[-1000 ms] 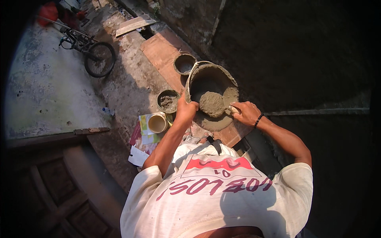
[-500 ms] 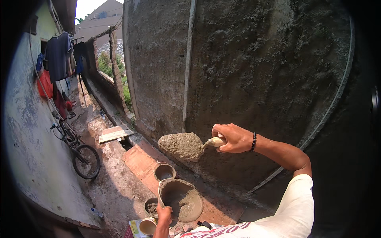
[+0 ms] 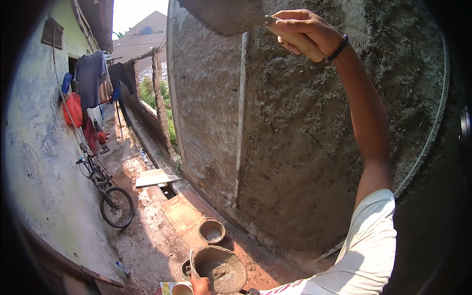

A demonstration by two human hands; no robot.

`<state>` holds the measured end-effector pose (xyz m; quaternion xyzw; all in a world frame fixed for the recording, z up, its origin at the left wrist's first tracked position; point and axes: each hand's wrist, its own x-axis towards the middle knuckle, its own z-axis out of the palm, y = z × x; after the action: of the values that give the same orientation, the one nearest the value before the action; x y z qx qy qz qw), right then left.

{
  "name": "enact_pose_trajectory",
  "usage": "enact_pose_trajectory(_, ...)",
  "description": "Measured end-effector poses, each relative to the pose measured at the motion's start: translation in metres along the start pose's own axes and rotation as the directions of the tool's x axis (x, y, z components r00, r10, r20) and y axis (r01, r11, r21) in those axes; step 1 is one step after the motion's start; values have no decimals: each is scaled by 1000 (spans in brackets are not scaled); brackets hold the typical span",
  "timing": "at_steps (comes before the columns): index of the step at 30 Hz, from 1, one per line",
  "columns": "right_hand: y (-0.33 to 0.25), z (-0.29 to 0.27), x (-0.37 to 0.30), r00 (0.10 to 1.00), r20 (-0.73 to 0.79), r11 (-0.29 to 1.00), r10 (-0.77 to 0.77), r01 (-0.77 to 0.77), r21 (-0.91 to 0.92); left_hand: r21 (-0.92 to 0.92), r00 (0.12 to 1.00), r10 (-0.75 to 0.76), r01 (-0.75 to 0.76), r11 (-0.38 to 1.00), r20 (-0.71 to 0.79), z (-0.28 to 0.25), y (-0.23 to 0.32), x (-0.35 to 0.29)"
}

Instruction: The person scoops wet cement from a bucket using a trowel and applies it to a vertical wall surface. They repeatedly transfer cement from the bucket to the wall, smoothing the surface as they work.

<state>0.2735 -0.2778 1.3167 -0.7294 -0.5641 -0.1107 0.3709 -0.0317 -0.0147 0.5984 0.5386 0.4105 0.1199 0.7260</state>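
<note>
Raised high against the mortar-coated wall (image 3: 305, 142), my right hand (image 3: 312, 33) is closed round the handle of a trowel (image 3: 223, 17). The trowel's broad blade reaches left past the upper picture edge, so part of it is cut off; its underside faces me, and whatever lies on top is hidden. Low down, my left hand (image 3: 200, 286) grips the rim of a large bucket (image 3: 202, 256), tilted toward me. Wet grey mortar (image 3: 225, 279) lies inside it. Just beyond stands a smaller bucket (image 3: 212, 230).
Another container (image 3: 186, 268) and a light-coloured tub (image 3: 182, 290) stand left of the large bucket. A wooden board (image 3: 182, 214) lies along the wall's foot. A bicycle (image 3: 116, 206) leans on the left house wall. Pale vertical strips (image 3: 241, 118) run up the mortared wall.
My right hand has lifted the trowel from low on the wall to high up. Its mortar-covered face no longer shows. My left hand stays on the large bucket, and the view has shifted slightly.
</note>
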Motion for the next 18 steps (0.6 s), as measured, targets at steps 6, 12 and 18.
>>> enact_pose_trajectory(6,112,-184,-54,498,-864,788,65,-558,-262,130,992,-113,118,984,-47,34,39,-60)
enact_pose_trajectory(12,83,-92,-153,581,-680,631,447,-744,-220,47,999,0,-2,999,45,28,4,-49)
enact_pose_trajectory(18,90,113,-280,526,66,527,848,-850,-2,193,973,-119,81,978,195,35,-23,-28)
